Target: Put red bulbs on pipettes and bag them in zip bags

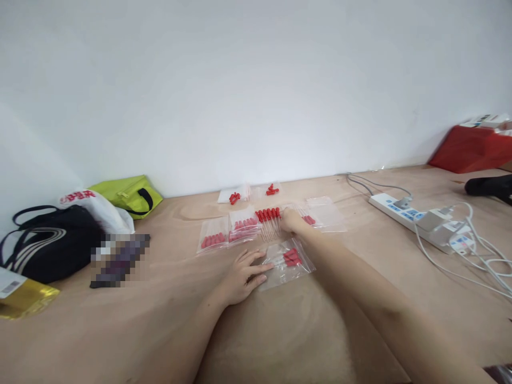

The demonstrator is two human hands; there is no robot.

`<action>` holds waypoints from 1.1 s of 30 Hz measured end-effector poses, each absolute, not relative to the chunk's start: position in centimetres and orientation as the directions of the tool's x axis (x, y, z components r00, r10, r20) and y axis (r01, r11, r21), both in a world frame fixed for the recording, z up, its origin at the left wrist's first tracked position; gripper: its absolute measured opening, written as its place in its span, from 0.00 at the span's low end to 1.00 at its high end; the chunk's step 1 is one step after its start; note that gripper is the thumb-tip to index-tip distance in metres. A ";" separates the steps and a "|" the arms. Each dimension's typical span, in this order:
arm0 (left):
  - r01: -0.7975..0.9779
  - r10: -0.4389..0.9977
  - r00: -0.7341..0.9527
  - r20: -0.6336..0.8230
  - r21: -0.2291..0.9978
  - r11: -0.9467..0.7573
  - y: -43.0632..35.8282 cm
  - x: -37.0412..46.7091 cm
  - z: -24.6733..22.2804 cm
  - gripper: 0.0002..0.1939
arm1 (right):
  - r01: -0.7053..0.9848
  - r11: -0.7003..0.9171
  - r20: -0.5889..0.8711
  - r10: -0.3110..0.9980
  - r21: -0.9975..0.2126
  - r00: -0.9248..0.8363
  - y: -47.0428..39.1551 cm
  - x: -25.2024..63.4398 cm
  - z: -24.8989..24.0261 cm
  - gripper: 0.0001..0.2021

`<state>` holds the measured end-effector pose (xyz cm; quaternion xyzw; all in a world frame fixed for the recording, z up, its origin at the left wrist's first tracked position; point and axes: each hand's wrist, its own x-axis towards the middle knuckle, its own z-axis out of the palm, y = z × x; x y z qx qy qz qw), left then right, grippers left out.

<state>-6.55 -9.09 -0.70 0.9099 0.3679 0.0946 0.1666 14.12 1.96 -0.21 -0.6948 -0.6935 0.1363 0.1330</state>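
Note:
My left hand (245, 276) lies on the table with its fingers spread, fingertips at the left edge of a clear plastic bag (276, 277). Several short red pieces (292, 257) are inside that bag. Farther out, my right hand (290, 220) is curled beside a row of thin pale sticks with red heads (269, 215); its fingertips are hidden, and I cannot make out what they hold. Left of the row, filled clear bags (214, 240) lie side by side and partly stacked. More red pieces (309, 220) in a bag show just beyond my right wrist.
Loose red pieces (234, 198) and another small red heap (272, 190) lie on bags near the wall. A white power strip (400, 213) with tangled cables is at right. A black bag (56, 245) and a lime-green bag (130, 193) are at left, a red bag (472, 148) far right.

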 end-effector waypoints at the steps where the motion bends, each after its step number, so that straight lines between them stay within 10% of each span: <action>1: 0.642 0.704 0.709 0.043 0.372 -0.670 -9.1 -6.5 -0.7 0.16 | 0.940 0.003 -0.010 1.000 -0.341 -0.006 1.9 14.2 -0.1 0.13; 15: 0.638 0.703 0.709 0.049 0.379 -0.670 -8.9 -6.5 -0.9 0.16 | 0.993 0.116 0.150 0.982 -0.014 -0.113 -1.2 18.0 2.0 0.12; 18: 0.642 0.703 0.710 0.045 0.370 -0.672 -8.9 -6.5 -0.8 0.16 | 0.937 0.163 0.259 0.962 -0.310 -0.082 -3.0 19.8 0.4 0.11; 23: 0.648 0.704 0.709 0.043 0.353 -0.675 -8.9 -6.5 -0.9 0.18 | 0.371 0.218 0.283 0.950 -0.903 0.130 -6.3 21.1 -3.4 0.18; 33: 0.637 0.701 0.710 0.062 0.366 -0.678 -8.8 -6.6 -0.9 0.18 | -0.032 0.177 0.161 0.947 -0.984 0.279 -6.9 19.4 -4.1 0.39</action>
